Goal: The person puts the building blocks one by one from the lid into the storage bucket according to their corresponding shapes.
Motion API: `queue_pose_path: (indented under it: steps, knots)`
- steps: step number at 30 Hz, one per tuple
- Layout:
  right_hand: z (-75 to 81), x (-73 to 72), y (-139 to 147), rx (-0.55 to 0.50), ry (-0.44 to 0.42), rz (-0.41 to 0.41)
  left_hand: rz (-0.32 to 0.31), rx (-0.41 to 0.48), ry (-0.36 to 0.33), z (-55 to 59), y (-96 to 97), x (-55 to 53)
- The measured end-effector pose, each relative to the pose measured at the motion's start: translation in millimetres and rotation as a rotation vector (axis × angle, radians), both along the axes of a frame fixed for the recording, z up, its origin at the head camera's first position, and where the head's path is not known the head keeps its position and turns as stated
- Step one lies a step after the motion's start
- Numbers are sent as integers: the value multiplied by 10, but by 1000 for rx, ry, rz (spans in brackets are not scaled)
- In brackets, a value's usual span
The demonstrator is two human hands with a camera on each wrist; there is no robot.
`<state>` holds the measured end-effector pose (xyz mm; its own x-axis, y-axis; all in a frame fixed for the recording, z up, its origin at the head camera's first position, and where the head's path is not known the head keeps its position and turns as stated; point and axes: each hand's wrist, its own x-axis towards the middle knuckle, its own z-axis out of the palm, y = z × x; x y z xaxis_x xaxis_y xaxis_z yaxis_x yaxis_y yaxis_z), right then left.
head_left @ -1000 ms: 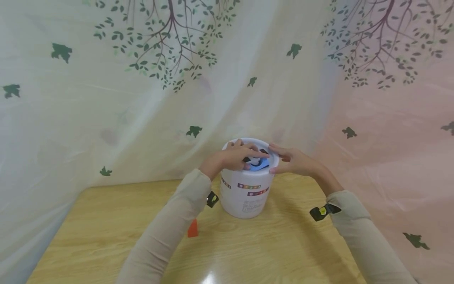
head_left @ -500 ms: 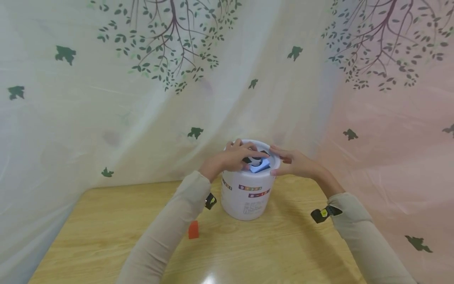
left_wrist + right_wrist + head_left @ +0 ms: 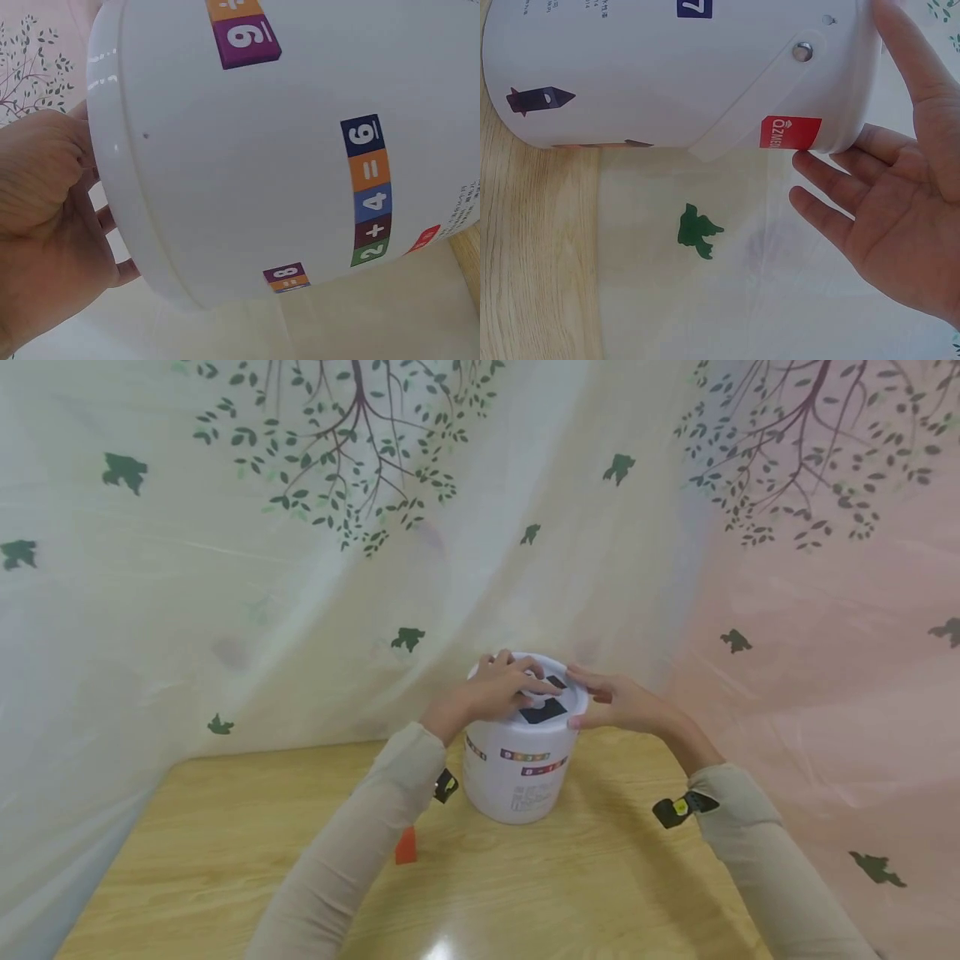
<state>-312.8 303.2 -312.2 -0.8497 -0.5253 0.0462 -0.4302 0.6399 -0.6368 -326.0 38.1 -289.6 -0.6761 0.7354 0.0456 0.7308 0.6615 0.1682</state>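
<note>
head view: bucket point(image 3: 517, 797) upright on table point(image 3: 187, 843), between both hands. left hand point(image 3: 495, 689) spread over its top, by dark holes point(image 3: 543, 712). right hand point(image 3: 626, 700) spread too, thumb and fingers touching rim. red block point(image 3: 406, 846) on table beside left sleeve point(image 3: 356, 827). right wrist view: handle point(image 3: 742, 109) lies against bucket side.

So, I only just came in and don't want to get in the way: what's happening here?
A person has both hands at a white bucket standing on a wooden table. The left hand is over its top, next to some dark patches, while the right hand touches the rim on the right side. No piece shows in either hand. An orange-red block is on the table, beside the left sleeve.
</note>
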Motion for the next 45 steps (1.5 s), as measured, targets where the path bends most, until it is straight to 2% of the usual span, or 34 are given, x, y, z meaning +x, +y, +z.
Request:
queue_pose_path:
  steps: [6,14,20,25,28,31,35,38,45]
  knots:
    - [-8,-3,-18,14,-7,-8,26,23,20,19,-48,32]
    - [-21,3,-40,7,-28,-15,62,87,24,25,-218,101]
    - [-56,15,-40,11,-44,-31,112,178,32,17,-413,147]
    - [-42,20,-34,20,-44,-50,165,274,92,-67,-637,146]
    - [-23,4,-29,34,-49,-74,198,350,146,-170,-827,135]
    - [-3,-10,-37,37,-48,-82,232,451,167,-324,-1069,118]
    - [12,-3,-48,30,-65,-94,273,546,146,-590,-1419,103]
    - [4,11,-31,32,-68,-102,296,544,116,-798,-1653,118]
    - [-15,7,-31,34,-55,-86,330,460,28,-1236,-2109,232]
